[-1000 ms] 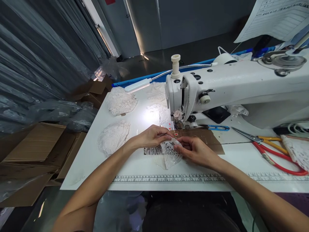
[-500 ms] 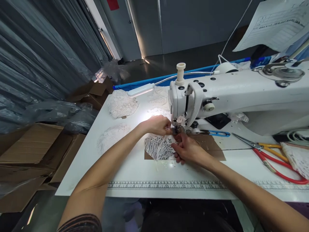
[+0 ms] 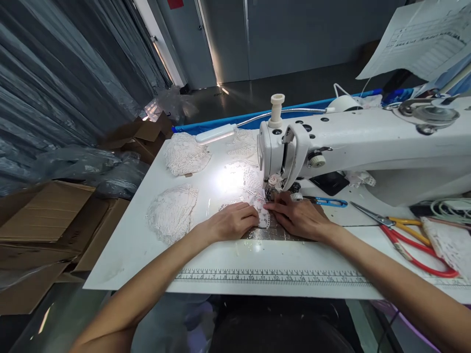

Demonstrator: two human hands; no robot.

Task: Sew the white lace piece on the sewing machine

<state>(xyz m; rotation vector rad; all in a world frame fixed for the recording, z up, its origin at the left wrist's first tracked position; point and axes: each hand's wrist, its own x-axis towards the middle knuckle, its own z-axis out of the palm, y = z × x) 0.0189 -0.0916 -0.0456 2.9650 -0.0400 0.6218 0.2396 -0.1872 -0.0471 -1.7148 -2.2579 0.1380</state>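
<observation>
A white lace piece [image 3: 262, 216] lies under the needle area of a white sewing machine [image 3: 272, 162], its near end on the bed plate. My left hand [image 3: 235, 220] rests on the lace's left side, fingers bent together and gripping it. From the right, my right hand [image 3: 300, 215] has its fingers closed at the lace's edge, close beside the presser foot. The fingertips are partly hidden by the hand and the machine head. More lace spreads behind the needle area under bright lamp light.
Lace stacks [image 3: 172, 213] lie on the left of the white table [image 3: 121, 255]. Blue thread snips [image 3: 329, 202] and red-handled scissors [image 3: 415, 250] lie to the right. A lamp [image 3: 217, 134] hangs behind. A printed ruler [image 3: 265, 278] runs along the front edge; cardboard boxes [image 3: 47, 211] stand left.
My left hand has moved nearer to me, from beside the needle onto the lace. My right hand has shifted slightly right and up towards the presser foot. Lace now extends behind the needle.
</observation>
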